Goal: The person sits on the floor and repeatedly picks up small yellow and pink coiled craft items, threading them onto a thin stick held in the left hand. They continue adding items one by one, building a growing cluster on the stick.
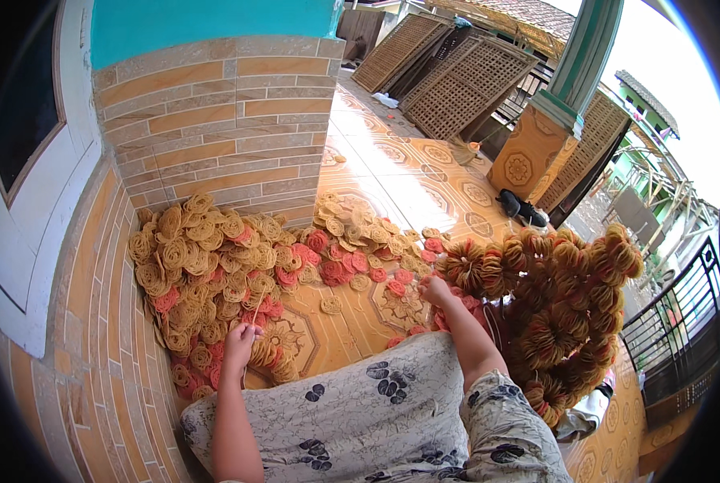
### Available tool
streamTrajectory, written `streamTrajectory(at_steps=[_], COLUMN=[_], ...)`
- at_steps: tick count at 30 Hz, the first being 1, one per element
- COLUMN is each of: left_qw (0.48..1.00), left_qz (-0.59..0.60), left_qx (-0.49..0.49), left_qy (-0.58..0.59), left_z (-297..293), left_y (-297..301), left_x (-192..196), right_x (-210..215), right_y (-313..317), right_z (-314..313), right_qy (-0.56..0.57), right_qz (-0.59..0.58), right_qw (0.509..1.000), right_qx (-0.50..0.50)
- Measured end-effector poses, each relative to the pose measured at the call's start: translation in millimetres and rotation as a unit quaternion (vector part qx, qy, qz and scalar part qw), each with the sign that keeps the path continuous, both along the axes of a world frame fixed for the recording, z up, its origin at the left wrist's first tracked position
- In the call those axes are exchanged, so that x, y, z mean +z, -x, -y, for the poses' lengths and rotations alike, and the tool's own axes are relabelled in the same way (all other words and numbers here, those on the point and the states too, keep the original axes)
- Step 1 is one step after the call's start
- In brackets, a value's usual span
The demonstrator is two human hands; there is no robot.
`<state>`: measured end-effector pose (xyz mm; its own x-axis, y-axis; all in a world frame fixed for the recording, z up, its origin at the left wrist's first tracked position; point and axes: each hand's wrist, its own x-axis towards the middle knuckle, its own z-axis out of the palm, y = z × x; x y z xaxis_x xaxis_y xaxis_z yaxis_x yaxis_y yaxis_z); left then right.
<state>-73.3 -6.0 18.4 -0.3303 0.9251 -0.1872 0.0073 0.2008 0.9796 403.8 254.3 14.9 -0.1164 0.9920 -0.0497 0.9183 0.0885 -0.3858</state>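
Left hand point(240, 344) is observed clenched on a thin stick point(257, 304) above the loose crackers point(207, 266) heaped against the tiled wall point(215, 121). Right hand point(435, 290) is closed on a pink cracker point(426, 281) beside the strung bundles point(553, 306) on the floor point(408, 173).

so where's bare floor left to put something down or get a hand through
Bare tile floor shows between the left hand and right hand, bordered by the loose pile of crackers and the lap. More open tile runs behind, toward the lattice panels. The brick wall corner side is packed with crackers; the strung bundles crowd the right.
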Motion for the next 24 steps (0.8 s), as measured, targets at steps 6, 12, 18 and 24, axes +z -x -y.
streamTrajectory(at_steps=[6, 12, 18, 24], left_qw=[1.0, 1.0, 0.999, 0.999], left_qz=[-0.027, 0.011, -0.026, -0.006], left_qx=[-0.006, -0.003, -0.038, -0.049], left_qy=[0.002, -0.007, 0.025, 0.0], left_z=[-9.8, -28.5, -32.5, -31.7], left_y=[-7.3, -6.5, -7.7, -8.7], left_x=[-4.3, -18.3, -18.7, -15.2], right_x=[-12.0, -13.1, -11.3, 28.8], right_y=[63.4, 104.8, 108.2, 81.7], right_z=[-22.3, -36.5, -43.4, 1.1], right_qy=[0.006, -0.049, 0.1, 0.225], right_qz=[0.181, 0.038, 0.073, 0.279], right_qw=[0.981, 0.998, 0.992, 0.916], right_qx=[0.076, 0.031, 0.034, 0.179])
